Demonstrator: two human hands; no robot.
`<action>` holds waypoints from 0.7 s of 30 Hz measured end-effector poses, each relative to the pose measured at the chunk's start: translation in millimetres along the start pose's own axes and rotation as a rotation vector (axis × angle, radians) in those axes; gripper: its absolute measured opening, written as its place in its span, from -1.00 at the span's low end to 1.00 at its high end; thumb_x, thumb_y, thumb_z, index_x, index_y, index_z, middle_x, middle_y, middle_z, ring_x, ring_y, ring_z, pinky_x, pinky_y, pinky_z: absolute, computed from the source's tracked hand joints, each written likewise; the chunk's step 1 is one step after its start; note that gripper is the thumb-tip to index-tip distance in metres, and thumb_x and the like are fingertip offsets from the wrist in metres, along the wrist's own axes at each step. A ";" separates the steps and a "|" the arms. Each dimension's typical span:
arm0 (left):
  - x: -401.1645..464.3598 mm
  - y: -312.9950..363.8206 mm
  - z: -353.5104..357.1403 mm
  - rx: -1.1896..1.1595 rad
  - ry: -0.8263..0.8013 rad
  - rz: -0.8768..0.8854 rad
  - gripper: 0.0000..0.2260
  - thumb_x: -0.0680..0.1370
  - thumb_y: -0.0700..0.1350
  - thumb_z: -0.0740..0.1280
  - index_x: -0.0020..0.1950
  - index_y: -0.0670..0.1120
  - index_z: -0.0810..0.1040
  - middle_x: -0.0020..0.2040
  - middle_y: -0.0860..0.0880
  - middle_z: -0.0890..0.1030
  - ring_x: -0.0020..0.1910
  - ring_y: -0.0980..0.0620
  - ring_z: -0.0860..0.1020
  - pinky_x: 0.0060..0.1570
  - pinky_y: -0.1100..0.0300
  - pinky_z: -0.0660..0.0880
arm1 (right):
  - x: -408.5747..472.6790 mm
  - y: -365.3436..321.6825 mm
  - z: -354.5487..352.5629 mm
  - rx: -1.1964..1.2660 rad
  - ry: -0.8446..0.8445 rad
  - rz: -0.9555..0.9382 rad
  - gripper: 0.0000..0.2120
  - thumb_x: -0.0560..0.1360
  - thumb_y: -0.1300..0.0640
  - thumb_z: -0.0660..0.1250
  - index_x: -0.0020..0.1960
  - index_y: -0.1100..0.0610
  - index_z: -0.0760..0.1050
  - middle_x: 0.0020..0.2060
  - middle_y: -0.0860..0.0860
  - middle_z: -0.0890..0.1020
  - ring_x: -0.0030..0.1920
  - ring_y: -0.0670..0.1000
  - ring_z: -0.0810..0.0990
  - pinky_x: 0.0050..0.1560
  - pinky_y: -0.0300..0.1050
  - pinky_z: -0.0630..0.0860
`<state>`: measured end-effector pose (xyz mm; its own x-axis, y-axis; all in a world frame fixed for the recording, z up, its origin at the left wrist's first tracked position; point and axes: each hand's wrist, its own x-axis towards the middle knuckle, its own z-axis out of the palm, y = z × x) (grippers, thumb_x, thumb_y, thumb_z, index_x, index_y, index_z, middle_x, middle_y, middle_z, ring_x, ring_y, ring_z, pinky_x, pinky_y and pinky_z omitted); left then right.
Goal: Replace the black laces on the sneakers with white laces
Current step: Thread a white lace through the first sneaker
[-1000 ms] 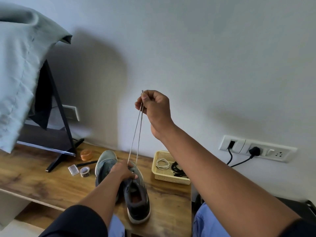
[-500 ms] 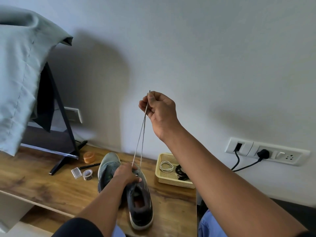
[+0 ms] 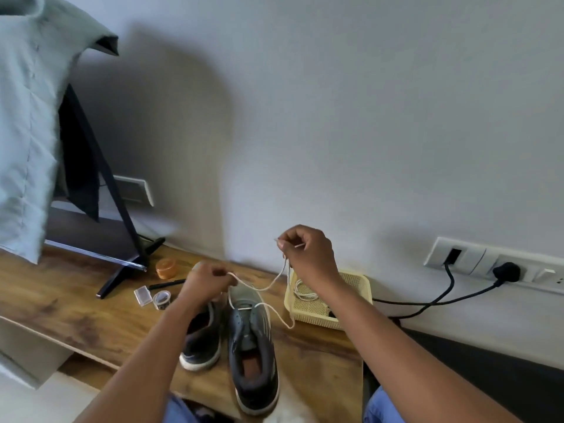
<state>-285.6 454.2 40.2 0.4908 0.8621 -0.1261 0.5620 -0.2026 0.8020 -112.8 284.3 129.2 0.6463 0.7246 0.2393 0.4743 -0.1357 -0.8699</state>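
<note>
**White lace slack between both hands over the right-hand sneaker**

From my feed, no brand mark or writing is readable on anything; the small label on the tape roll [image 3: 161,299] is too blurred to make out.

My right hand [image 3: 308,257] hangs above the yellow basket [image 3: 360,288], fingers curled, thumb and forefinger pinching the stiff tips of the white lace [image 3: 268,286]. The round cord droops from there in a loose curve to my left hand [image 3: 207,283], whose fingers are curled and pinch it just above the toe of the right-hand sneaker [image 3: 251,355]. The lace crosses that shoe's lowest eyelets as one bar, and a loop spills off its right side onto the wooden tabletop [image 3: 76,312].

The sneaker is dark grey, smooth-sided, with pale stripes, a white sole and a reddish insole. The left-hand sneaker [image 3: 203,340] stands touching it, partly hidden by my left forearm.

The basket is perforated plastic, square with rounded corners; a coiled white lace [image 3: 303,293] lies in it, and something black that I cannot identify. Further left are a clear small box [image 3: 142,296], a black pen [image 3: 166,284] and a round orange tub [image 3: 166,268]. A black plug [image 3: 505,272] sits in the white wall socket strip [image 3: 476,259].
</note>
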 end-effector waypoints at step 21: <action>-21.2 18.9 21.1 0.574 -0.310 -0.127 -0.66 0.46 0.19 0.49 -0.18 -0.09 0.64 -0.39 0.03 0.69 -0.24 0.10 0.70 -0.12 0.13 0.61 | 10.1 91.9 93.0 -0.421 -0.536 -0.104 -0.92 0.43 0.22 0.46 -0.16 0.08 0.71 -0.22 -0.01 0.73 -0.16 -0.01 0.66 -0.19 -0.22 0.39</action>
<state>-271.4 422.2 45.7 0.5178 0.7394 -0.4302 0.8515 -0.3970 0.3425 -118.3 342.0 11.6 0.2509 0.9676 -0.0281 0.7798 -0.2192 -0.5864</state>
